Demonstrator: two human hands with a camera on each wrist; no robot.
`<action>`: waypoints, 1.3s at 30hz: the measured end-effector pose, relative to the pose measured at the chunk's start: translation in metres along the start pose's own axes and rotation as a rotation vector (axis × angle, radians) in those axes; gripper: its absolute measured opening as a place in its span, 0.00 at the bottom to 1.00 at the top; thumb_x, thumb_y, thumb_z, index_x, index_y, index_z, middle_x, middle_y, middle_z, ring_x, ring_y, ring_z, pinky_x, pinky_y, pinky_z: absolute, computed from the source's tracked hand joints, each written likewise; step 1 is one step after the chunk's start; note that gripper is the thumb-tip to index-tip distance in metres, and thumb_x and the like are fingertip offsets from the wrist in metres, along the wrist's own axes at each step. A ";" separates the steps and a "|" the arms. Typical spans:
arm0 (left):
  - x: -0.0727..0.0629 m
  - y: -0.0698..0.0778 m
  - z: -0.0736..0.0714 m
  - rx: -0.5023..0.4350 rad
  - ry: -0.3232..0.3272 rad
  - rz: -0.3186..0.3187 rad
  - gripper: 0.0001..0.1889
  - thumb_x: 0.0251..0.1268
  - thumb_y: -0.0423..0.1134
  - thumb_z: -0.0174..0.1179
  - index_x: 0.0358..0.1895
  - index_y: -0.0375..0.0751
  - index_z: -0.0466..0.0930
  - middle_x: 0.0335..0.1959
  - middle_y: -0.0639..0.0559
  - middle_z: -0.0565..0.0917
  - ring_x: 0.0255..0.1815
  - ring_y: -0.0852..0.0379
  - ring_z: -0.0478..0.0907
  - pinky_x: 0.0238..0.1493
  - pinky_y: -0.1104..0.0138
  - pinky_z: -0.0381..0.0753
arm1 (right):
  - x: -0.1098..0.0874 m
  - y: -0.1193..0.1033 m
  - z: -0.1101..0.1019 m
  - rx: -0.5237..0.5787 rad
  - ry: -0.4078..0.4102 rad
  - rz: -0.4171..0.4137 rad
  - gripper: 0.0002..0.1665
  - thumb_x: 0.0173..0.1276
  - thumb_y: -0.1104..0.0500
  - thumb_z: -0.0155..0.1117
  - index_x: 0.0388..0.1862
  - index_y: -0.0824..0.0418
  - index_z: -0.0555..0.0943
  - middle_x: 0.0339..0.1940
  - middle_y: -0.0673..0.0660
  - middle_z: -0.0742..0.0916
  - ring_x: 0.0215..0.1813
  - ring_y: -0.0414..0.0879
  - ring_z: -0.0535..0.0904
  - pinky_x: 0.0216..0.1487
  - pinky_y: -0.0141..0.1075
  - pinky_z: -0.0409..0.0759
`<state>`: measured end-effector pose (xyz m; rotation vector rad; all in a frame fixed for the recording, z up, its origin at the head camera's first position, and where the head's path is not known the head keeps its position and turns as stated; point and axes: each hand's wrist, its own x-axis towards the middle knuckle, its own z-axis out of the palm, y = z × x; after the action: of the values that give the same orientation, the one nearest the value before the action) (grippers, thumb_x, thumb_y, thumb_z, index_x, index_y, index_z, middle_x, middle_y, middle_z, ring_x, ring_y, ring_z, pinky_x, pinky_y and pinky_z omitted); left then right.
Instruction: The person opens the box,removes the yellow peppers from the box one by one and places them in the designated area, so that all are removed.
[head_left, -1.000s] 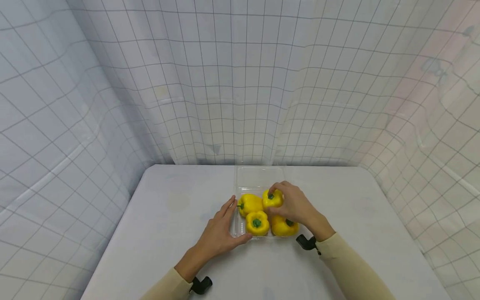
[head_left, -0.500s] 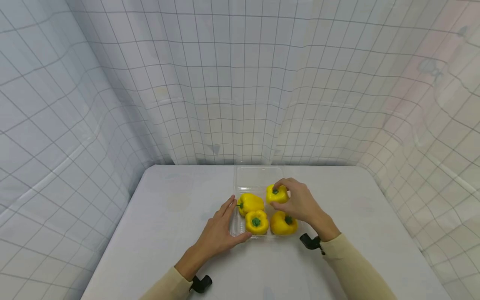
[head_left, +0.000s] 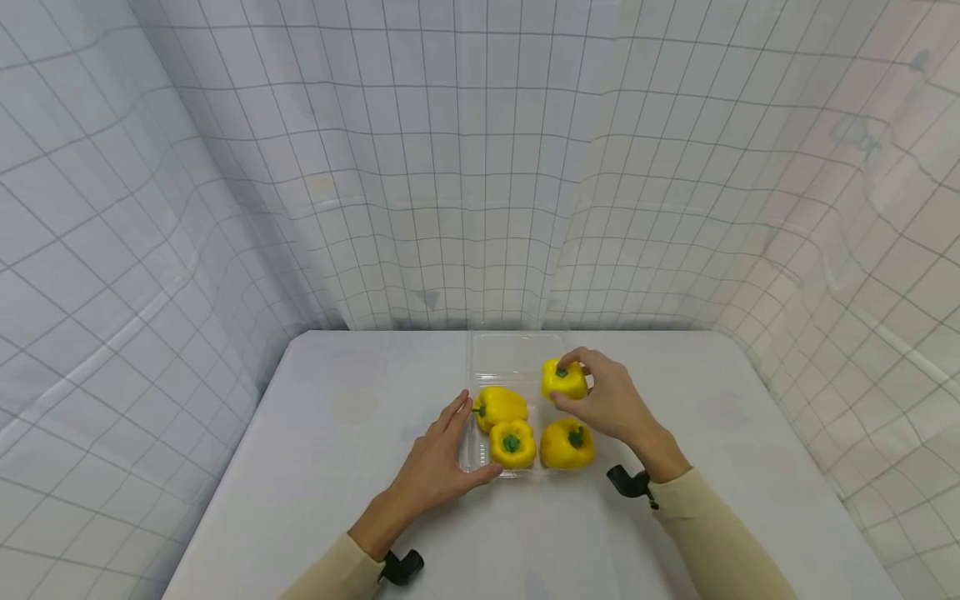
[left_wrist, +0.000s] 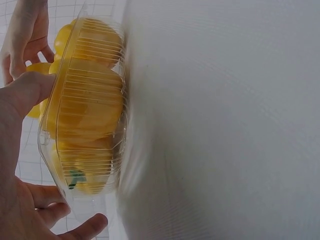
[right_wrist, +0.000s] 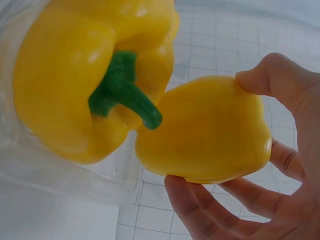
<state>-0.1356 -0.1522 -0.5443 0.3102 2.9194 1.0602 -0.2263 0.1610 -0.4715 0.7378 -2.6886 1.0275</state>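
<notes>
Resting against the near left corner of a clear plastic container (head_left: 480, 457), a person's left hand (head_left: 438, 473) spreads wide, thumb along the front rim and nearly straight fingers along the left side; its grip is curled round nothing. A beige left sleeve (head_left: 335, 575) and a black left wrist camera (head_left: 402, 569) lie below it. Next to the right, inside the container, two yellow bell peppers sit one behind the other. The back left pepper (head_left: 504, 408) lies on its side, its green stem pointing left toward the fingers; the front left pepper (head_left: 513, 458) shows its stem upward. Behind them, the transparent lid (head_left: 517, 354) is folded back, over a white tabletop (head_left: 360, 400). Just right of the front pair member, the front right pepper (head_left: 562, 452) sits in the container, its stem leaning right. Farther back, the held pepper (head_left: 562, 385) is at the container's back right, higher than the rim. The right hand (head_left: 611, 404) holds it, the grip parted just to the pepper's width, thumb and fingers on opposite sides. A black right wrist camera (head_left: 630, 483) and beige right sleeve (head_left: 716, 537) extend to the lower right. White grid-patterned cloth (head_left: 450, 167) surrounds the back and sides.
</notes>
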 end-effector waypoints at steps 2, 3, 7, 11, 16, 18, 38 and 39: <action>0.000 -0.001 0.000 0.004 -0.001 0.001 0.63 0.67 0.74 0.76 0.96 0.43 0.60 1.00 0.51 0.56 0.92 0.32 0.71 0.78 0.20 0.75 | 0.000 0.001 -0.001 0.005 0.006 -0.005 0.27 0.70 0.57 0.88 0.63 0.60 0.86 0.62 0.63 0.94 0.62 0.65 0.92 0.63 0.64 0.94; 0.000 -0.001 0.000 0.005 -0.002 0.001 0.63 0.67 0.74 0.76 0.96 0.43 0.60 1.00 0.51 0.56 0.92 0.32 0.71 0.78 0.20 0.76 | 0.000 0.001 -0.001 0.008 0.010 -0.008 0.27 0.70 0.57 0.88 0.63 0.61 0.86 0.62 0.63 0.94 0.62 0.66 0.92 0.63 0.64 0.94; 0.000 -0.002 0.000 0.002 -0.005 0.002 0.63 0.67 0.74 0.76 0.96 0.44 0.60 1.00 0.51 0.56 0.91 0.32 0.71 0.78 0.19 0.75 | 0.001 0.004 -0.003 0.011 0.023 -0.004 0.27 0.71 0.57 0.87 0.63 0.62 0.86 0.62 0.63 0.95 0.63 0.67 0.92 0.63 0.65 0.94; 0.000 -0.002 0.000 -0.005 -0.009 0.002 0.63 0.67 0.75 0.76 0.96 0.44 0.60 1.00 0.51 0.56 0.91 0.31 0.71 0.78 0.17 0.73 | 0.000 0.006 -0.006 0.015 0.032 0.011 0.27 0.72 0.57 0.87 0.64 0.62 0.85 0.63 0.63 0.94 0.65 0.69 0.92 0.63 0.66 0.94; 0.000 -0.001 0.001 -0.009 -0.017 0.001 0.63 0.67 0.75 0.75 0.96 0.44 0.60 1.00 0.51 0.56 0.91 0.31 0.71 0.79 0.18 0.73 | 0.000 0.010 -0.011 0.016 0.046 0.035 0.28 0.72 0.57 0.86 0.65 0.61 0.84 0.66 0.65 0.94 0.66 0.71 0.92 0.60 0.64 0.95; 0.000 0.000 0.001 -0.015 -0.017 -0.001 0.63 0.67 0.75 0.76 0.96 0.44 0.60 1.00 0.51 0.57 0.91 0.31 0.71 0.79 0.18 0.73 | 0.000 0.012 -0.012 0.015 0.053 0.046 0.29 0.72 0.57 0.86 0.66 0.62 0.84 0.67 0.65 0.93 0.66 0.71 0.92 0.58 0.62 0.96; -0.001 -0.001 0.000 -0.016 -0.005 -0.002 0.63 0.67 0.74 0.76 0.96 0.45 0.61 1.00 0.51 0.57 0.90 0.31 0.73 0.78 0.17 0.73 | -0.007 0.030 -0.019 0.050 0.097 0.129 0.30 0.77 0.59 0.82 0.72 0.64 0.80 0.73 0.69 0.90 0.72 0.75 0.88 0.60 0.63 0.96; -0.001 -0.001 0.000 -0.016 -0.005 -0.003 0.63 0.67 0.74 0.76 0.96 0.45 0.61 1.00 0.51 0.57 0.90 0.31 0.73 0.78 0.17 0.73 | -0.007 0.030 -0.019 0.051 0.099 0.134 0.30 0.78 0.59 0.82 0.72 0.64 0.80 0.73 0.70 0.90 0.72 0.75 0.88 0.60 0.63 0.96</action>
<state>-0.1353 -0.1533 -0.5451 0.3069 2.9045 1.0804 -0.2356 0.1963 -0.4770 0.5062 -2.6660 1.1360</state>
